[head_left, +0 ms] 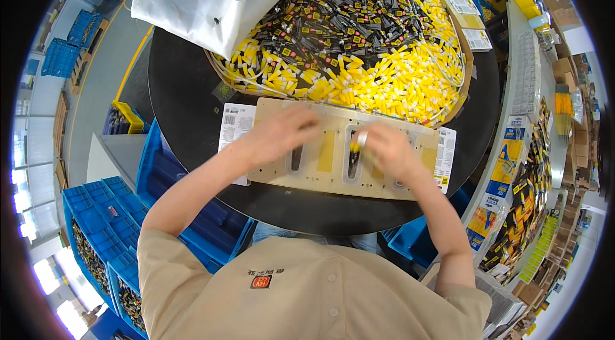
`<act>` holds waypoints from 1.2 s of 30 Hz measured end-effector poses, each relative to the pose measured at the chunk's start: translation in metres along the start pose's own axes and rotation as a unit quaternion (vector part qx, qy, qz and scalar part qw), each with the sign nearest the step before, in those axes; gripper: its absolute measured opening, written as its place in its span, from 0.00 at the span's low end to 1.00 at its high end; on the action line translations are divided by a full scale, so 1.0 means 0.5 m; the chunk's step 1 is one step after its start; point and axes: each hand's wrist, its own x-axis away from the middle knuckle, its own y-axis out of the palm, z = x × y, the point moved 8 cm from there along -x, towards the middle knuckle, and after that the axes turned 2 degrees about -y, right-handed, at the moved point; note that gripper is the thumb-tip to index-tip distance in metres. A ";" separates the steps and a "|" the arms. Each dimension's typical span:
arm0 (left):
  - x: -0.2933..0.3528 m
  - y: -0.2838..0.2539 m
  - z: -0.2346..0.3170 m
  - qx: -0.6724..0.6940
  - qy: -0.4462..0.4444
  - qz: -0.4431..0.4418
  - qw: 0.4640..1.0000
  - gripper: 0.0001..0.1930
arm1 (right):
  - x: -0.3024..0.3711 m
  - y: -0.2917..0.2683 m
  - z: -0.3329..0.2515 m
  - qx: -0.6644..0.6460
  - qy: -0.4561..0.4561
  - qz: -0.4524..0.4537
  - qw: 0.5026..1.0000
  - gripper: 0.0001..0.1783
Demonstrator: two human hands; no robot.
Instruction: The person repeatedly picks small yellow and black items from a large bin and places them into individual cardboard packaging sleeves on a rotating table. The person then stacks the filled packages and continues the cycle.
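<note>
A beige board [272, 177] lies across the near part of the black round table, with clear moulded plastic shells set into its openings. My left hand [288, 133], fingers bent and smeared by motion, is over the board's left part, above a shell holding a dark piece [296, 159]. Over the right part is my right hand [389, 150], also blurred. Its fingertips are beside a black piece with a yellow end [353, 162] in the middle shell. Something white [362, 139] shows at those fingers; whether either hand grips anything is unclear.
Beyond the board, a large heap of black pieces [333, 20] and yellow-and-white pieces [397, 77] fills a low-walled enclosure. White printed cards [236, 123] stick out under the board. A white sheet [186, 10] hangs at the back left. Blue crates [106, 209] stand left; packed goods [506, 167] line the right.
</note>
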 end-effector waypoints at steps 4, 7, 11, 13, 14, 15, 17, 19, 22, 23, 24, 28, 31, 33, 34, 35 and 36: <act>0.061 0.035 0.011 0.030 -0.056 -0.094 0.994 0.14 | 0.069 0.029 -0.064 -0.033 0.020 -0.053 0.998 0.14; 0.074 0.026 -0.008 0.044 -0.098 -0.104 0.989 0.17 | 0.098 -0.007 -0.063 -0.017 0.075 0.011 0.997 0.18; 0.028 0.007 -0.024 -0.014 -0.085 -0.043 0.995 0.17 | 0.174 -0.070 -0.047 0.056 0.162 0.066 0.983 0.23; -0.035 0.013 -0.055 0.001 -0.098 0.029 0.995 0.15 | 0.211 -0.089 -0.042 0.102 0.174 0.094 0.975 0.23; -0.073 0.019 -0.075 0.000 -0.097 0.064 0.993 0.15 | 0.225 -0.089 -0.040 0.103 0.177 0.095 0.974 0.22; -0.116 0.030 -0.096 -0.021 -0.101 0.095 0.990 0.15 | 0.236 -0.082 -0.033 0.099 0.188 0.071 0.975 0.22; -0.179 0.079 -0.142 -0.034 -0.145 0.038 0.988 0.16 | 0.248 -0.068 -0.026 0.091 0.203 0.031 0.974 0.22; -0.215 0.130 -0.176 -0.042 -0.194 -0.066 0.978 0.17 | 0.242 -0.071 -0.030 0.084 0.202 0.063 0.974 0.21; -0.241 0.161 -0.198 -0.091 -0.195 -0.181 0.960 0.14 | 0.209 -0.076 -0.045 0.077 0.189 0.122 0.971 0.22; -0.245 0.157 -0.195 -0.101 -0.182 -0.189 0.960 0.13 | 0.192 -0.055 -0.046 0.063 0.186 0.076 0.978 0.22; -0.246 0.153 -0.195 -0.114 -0.175 -0.206 0.956 0.12 | 0.171 -0.039 -0.050 0.048 0.167 0.067 0.983 0.23; -0.210 0.041 -0.131 -0.026 -0.124 0.026 0.992 0.08 | 0.120 0.020 -0.048 0.000 0.101 -0.005 0.995 0.19; -0.109 -0.017 -0.076 0.028 -0.162 0.076 0.983 0.07 | 0.102 0.045 -0.064 -0.040 0.035 -0.024 0.998 0.14; -0.018 -0.011 -0.052 0.074 -0.291 0.032 0.953 0.07 | 0.095 0.049 -0.071 -0.048 0.020 -0.014 0.999 0.12; 0.034 0.004 -0.049 0.102 -0.383 -0.004 0.918 0.08 | 0.094 0.047 -0.068 -0.049 0.030 -0.007 0.998 0.12; 0.065 0.012 -0.036 0.127 -0.404 -0.024 0.906 0.08 | 0.096 0.048 -0.066 -0.048 0.035 -0.024 0.998 0.12; 0.093 0.020 -0.025 0.152 -0.425 -0.043 0.891 0.09 | 0.104 0.023 -0.054 -0.039 0.051 0.025 0.998 0.13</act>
